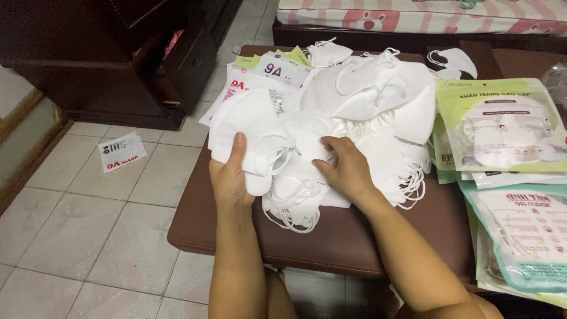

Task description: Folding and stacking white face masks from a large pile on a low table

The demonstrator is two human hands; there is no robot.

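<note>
I see my left hand (229, 177) at centre-left of the frame, its grip closed on a small stack of white masks (251, 133): the thumb lies up over the top of the stack and the fingers are hidden beneath it. The stack is held just above the left edge of the brown cushioned tabletop (331, 236), a little left of the middle of the frame.

My right hand (345, 168) sits at centre, palm down and open, fingers spread on the mask pile (360, 106); its grip closes on nothing that I can make out. The pile is loose and wide (ear loops trail out of it toward the lower centre) and it fills the middle and upper middle of the frame, touching the stack in my left hand.

Along the right edge lie sealed mask packets (502, 127), green and white above, teal-edged below, overlapping one another. At upper centre, behind the pile, flat empty sleeves (266, 74) with pink and green print poke out. One more packet (121, 152) lies on the tiled floor (77, 224) at left, well apart from the tabletop. A dark wooden cabinet (118, 53) fills the upper left, and a bed (413, 15) with a pink patterned cover runs along the top.
</note>
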